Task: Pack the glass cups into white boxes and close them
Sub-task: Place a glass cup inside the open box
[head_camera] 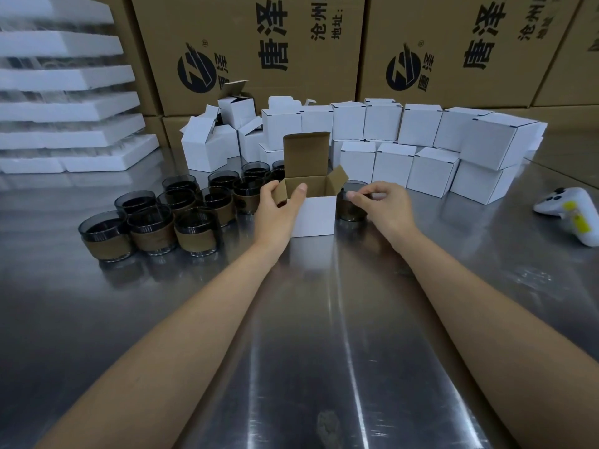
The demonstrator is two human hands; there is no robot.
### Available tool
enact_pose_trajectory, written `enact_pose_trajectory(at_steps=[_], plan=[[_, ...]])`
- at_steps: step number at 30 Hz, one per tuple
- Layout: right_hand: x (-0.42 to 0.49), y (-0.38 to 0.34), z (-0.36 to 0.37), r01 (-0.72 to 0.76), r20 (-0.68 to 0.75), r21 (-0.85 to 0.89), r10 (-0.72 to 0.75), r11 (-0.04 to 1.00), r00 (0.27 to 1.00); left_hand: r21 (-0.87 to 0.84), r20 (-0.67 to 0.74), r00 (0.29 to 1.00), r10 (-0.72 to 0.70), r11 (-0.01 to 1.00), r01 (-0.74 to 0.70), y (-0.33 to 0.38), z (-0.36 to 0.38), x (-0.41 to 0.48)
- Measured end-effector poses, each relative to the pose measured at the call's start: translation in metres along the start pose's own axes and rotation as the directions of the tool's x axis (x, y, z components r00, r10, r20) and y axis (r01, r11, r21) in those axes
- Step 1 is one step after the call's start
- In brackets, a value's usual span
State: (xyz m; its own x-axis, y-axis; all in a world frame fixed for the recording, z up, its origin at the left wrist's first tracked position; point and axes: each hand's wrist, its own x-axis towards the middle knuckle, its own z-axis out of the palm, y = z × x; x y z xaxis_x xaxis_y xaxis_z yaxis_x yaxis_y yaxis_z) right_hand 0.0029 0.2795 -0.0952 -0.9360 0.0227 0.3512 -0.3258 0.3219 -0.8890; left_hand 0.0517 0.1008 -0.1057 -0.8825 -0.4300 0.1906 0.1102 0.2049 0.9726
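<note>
An open white box (316,215) with a brown inside stands on the steel table, its lid flap upright. My left hand (280,207) grips the box's left side, thumb over the front rim, fingers round the left flap. My right hand (384,204) pinches the rim of a dark glass cup (348,210) with a brown sleeve, which stands just right of the box. Several more such cups (168,218) are clustered to the left.
Closed white boxes (431,140) are stacked behind and to the right; open ones (210,137) lie at the back left. White foam trays (64,102) pile at far left. A white controller (572,212) lies at right. Big brown cartons (259,50) form the back wall.
</note>
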Motion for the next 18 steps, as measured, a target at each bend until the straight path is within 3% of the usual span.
enact_pose_trajectory(at_steps=[3,8,13,18], plan=[[0.003,0.002,-0.003,-0.026,-0.049,-0.035,0.024,0.999,0.998,0.009,0.009,1.000,0.005,1.000,-0.005,0.000,0.000,0.000],[0.001,0.004,-0.004,-0.052,0.008,-0.033,0.052,0.998,0.999,0.005,0.008,1.000,0.008,1.000,-0.008,-0.001,0.000,0.000],[-0.001,0.002,-0.005,-0.092,-0.016,0.067,0.093,0.993,0.995,0.003,0.012,1.000,0.014,1.000,-0.014,-0.001,0.000,0.000],[0.003,-0.008,-0.009,-0.093,-0.119,0.275,0.130,0.957,0.984,-0.006,0.024,1.000,0.010,1.000,-0.010,-0.001,0.000,0.001]])
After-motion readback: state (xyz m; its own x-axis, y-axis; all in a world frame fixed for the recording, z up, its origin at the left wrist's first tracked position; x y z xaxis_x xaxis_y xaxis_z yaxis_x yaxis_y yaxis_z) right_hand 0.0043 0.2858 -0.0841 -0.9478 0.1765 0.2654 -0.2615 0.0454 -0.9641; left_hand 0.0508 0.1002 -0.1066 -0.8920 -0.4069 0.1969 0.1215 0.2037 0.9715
